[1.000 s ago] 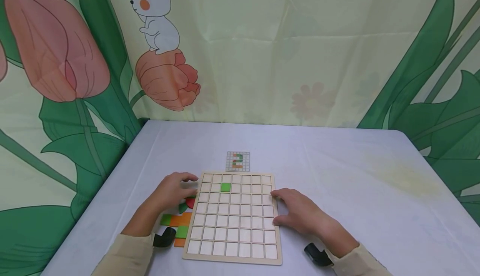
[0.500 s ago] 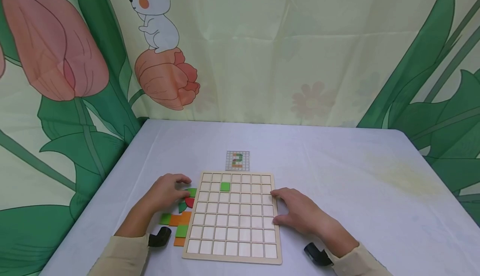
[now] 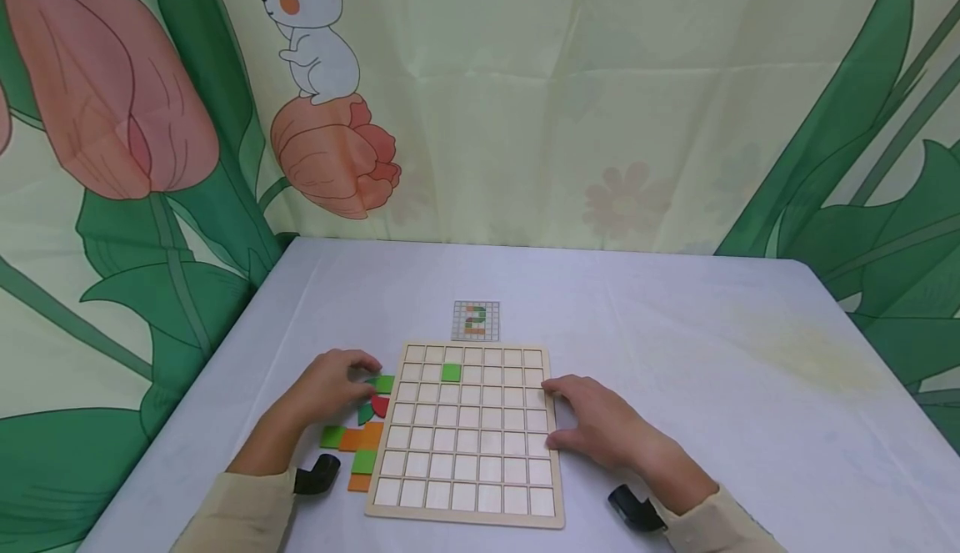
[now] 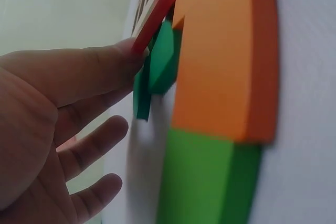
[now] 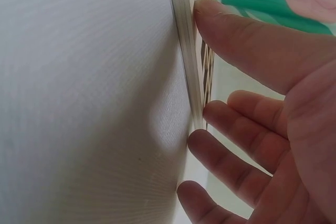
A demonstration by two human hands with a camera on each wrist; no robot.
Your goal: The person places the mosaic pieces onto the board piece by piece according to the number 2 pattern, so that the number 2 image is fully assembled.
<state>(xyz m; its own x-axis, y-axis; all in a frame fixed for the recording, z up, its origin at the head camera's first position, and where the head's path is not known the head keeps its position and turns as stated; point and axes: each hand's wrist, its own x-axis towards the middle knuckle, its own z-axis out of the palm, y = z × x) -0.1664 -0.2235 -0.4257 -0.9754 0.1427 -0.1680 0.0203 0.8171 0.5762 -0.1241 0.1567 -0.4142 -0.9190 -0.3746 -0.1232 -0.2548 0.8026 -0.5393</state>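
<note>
In the head view a wooden grid board (image 3: pixel 465 444) lies on the white table, with a light green square tile (image 3: pixel 451 373) in one cell near its top. My left hand (image 3: pixel 333 382) is beside the board's left edge, thumb and forefinger apart, close to another light green tile (image 3: pixel 386 384). In the left wrist view the thumb tip is by a red piece (image 4: pixel 155 17) and dark green pieces (image 4: pixel 164 66); whether it touches them is unclear. My right hand (image 3: pixel 596 419) rests its thumb and fingertips against the board's right edge (image 5: pixel 189 40), fingers extended.
A small pattern card (image 3: pixel 476 321) with a coloured figure lies behind the board. Left of the board are orange tiles (image 3: pixel 367 436), a light green tile (image 3: pixel 363 462), a red rounded piece (image 3: pixel 380 406) and a dark green piece (image 3: pixel 365 414). A printed curtain (image 3: pixel 525 119) hangs behind the table.
My left hand has drawn back slightly left from the board's edge, uncovering a light green tile there. My right hand and the board have stayed in place.
</note>
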